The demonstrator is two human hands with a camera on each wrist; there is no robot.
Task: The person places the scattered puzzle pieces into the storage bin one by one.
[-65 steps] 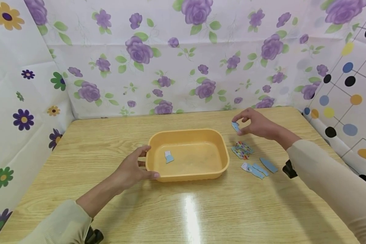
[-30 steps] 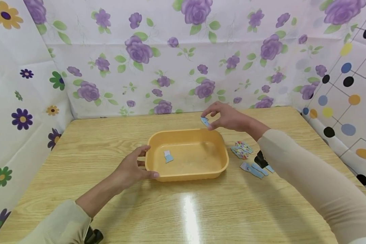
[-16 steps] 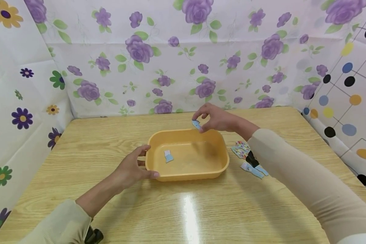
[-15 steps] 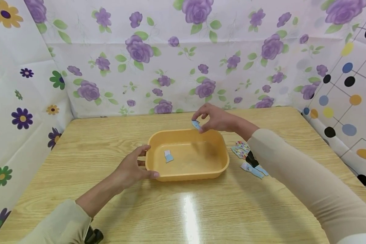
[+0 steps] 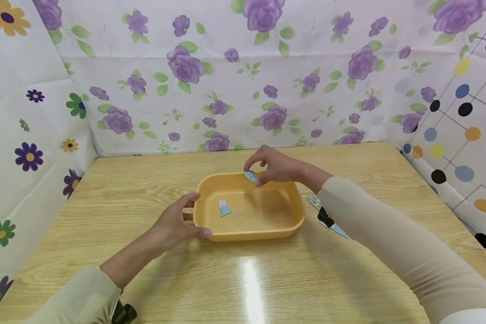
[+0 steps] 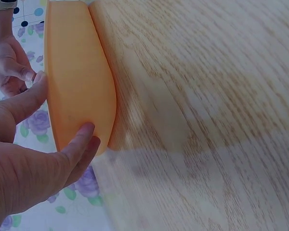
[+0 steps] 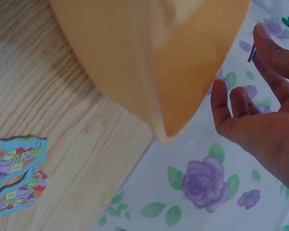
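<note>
head view: one yellow basin point(image 5: 249, 235) at centre, one two-toned piece point(image 5: 224, 209) inside; the left hand point(image 5: 174, 220) grips its left end, the right hand point(image 5: 276, 166) pinches one blue piece point(image 5: 249, 176) above its far side. left wrist view: fingers spread along the basin's outer wall, upper left. right wrist view: two printed pieces point(image 7: 12, 161), lower left; bent right hand, upper right.

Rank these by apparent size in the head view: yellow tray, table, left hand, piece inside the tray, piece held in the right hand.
1. Table
2. Yellow tray
3. Left hand
Unranked, both smallest: piece inside the tray and held piece; the right hand partly covers the latter.
</note>
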